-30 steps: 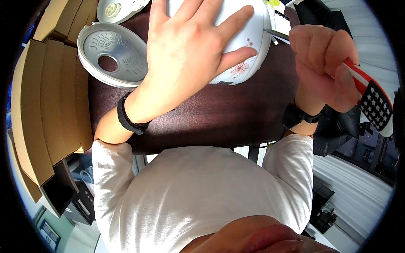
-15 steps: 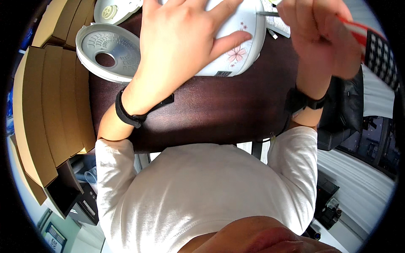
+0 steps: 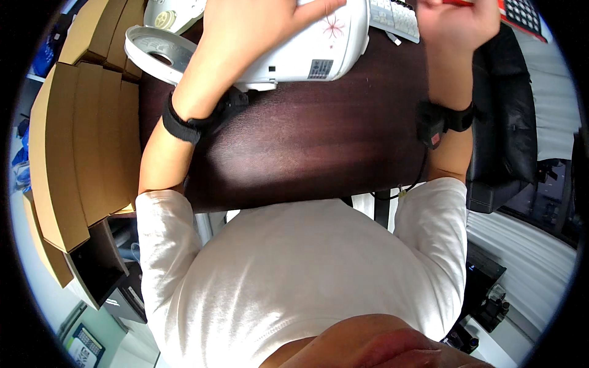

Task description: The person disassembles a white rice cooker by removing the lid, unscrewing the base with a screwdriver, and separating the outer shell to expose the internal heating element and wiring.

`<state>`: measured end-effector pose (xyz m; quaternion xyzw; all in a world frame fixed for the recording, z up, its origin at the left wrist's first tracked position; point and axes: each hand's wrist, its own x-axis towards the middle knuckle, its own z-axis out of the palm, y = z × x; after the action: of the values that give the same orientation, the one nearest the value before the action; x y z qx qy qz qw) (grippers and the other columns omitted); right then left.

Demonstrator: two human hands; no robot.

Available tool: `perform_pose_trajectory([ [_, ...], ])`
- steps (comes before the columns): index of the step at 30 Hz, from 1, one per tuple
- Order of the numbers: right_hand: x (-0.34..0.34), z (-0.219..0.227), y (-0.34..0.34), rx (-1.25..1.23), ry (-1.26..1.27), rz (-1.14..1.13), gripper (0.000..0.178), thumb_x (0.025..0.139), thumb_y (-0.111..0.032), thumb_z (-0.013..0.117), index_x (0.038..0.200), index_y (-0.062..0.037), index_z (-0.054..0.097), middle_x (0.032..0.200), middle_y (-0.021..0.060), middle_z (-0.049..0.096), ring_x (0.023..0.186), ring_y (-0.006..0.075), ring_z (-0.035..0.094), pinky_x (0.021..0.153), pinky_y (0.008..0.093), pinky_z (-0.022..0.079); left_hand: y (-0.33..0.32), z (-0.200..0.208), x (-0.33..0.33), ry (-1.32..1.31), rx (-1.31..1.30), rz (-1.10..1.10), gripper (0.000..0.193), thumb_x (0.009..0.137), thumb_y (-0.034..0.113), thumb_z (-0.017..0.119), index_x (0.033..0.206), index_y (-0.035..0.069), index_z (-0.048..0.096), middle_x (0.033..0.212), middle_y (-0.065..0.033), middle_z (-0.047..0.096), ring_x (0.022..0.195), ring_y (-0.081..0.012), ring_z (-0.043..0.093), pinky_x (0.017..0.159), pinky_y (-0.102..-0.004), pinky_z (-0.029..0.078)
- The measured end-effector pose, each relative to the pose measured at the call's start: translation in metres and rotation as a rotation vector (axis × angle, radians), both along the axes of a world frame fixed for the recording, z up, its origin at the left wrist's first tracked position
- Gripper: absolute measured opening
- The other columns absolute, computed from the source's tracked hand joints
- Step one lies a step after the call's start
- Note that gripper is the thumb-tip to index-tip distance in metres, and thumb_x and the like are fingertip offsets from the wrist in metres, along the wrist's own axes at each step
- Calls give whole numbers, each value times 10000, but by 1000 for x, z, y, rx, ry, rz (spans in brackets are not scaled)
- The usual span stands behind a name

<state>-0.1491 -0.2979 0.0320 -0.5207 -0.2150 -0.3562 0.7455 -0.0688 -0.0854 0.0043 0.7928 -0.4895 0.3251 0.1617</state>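
A white, rounded appliance housing (image 3: 294, 67) with a pink flower print lies at the top of the view; its front side shows a dark label and a small square hole. My left hand (image 3: 257, 30) rests flat on it, thumb stretched out, the other fingertips cut off by the upper edge. To the right, my right hand (image 3: 457, 24) is closed around a screwdriver (image 3: 521, 15) with a red handle and a black-and-white dotted grip. The screwdriver's tip is out of view. Beside my left wrist, a grey oval cover (image 3: 150, 61) with a round hole leans at a tilt.
A white shell part (image 3: 175, 13) with a pale round fitting lies at the far left. Near the housing are a white keyboard (image 3: 396, 18) and a white cable plug (image 3: 393, 38). Cardboard boxes (image 3: 92, 147) line the left side of the dark table (image 3: 319, 147); a black chair (image 3: 506, 122) stands right.
The housing has tipped, exposing more of its front side with the label. Both hands have moved farther away. The screwdriver's shaft, earlier at the housing's right edge, has left the view.
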Motion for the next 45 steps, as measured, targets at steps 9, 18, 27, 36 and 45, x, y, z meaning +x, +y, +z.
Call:
perform_pose_trajectory([
  [9, -18, -79, -15, -1139, 412, -532, 450, 833, -527, 828, 919, -91, 757, 721, 8, 692, 638, 109, 666, 577, 255, 512, -9, 5, 23, 76, 13, -22, 498, 955, 520, 582, 1194, 112, 737, 1078, -148, 716, 1027, -334, 688, 891, -533, 492],
  [18, -28, -34, 18, -817, 858, -195, 295, 866, -134, 794, 1082, 35, 684, 960, 72, 720, 888, 139, 664, 798, 293, 535, -7, 12, 43, 177, 59, -67, 496, 973, 485, 561, 1230, 94, 729, 1115, -196, 724, 1039, -360, 688, 899, -497, 493],
  [27, -5, -62, -4, -731, 848, -102, 398, 836, -203, 842, 1119, 34, 696, 990, 66, 733, 906, 133, 661, 826, 304, 538, 1, 13, 33, -39, -37, -57, 494, 919, 392, 686, 1229, 7, 670, 1171, -188, 672, 1252, -387, 545, 1078, -499, 389],
  [36, 1, -69, 0, -751, 830, -238, 413, 843, -276, 834, 1100, 22, 708, 975, 87, 738, 899, 165, 682, 820, 330, 543, 58, -65, 19, 613, -416, 40, 991, 910, 529, 747, 1392, -239, 348, 1169, -450, 566, 1068, -435, 692, 771, -416, 619],
  [45, 1, -61, 5, -776, 937, -274, 399, 861, -295, 816, 1081, 17, 702, 930, 82, 716, 869, 165, 660, 807, 338, 532, 42, -36, 28, 732, -420, 130, 834, 856, 516, 775, 1324, -128, 527, 1116, -304, 674, 1011, -356, 709, 843, -439, 569],
])
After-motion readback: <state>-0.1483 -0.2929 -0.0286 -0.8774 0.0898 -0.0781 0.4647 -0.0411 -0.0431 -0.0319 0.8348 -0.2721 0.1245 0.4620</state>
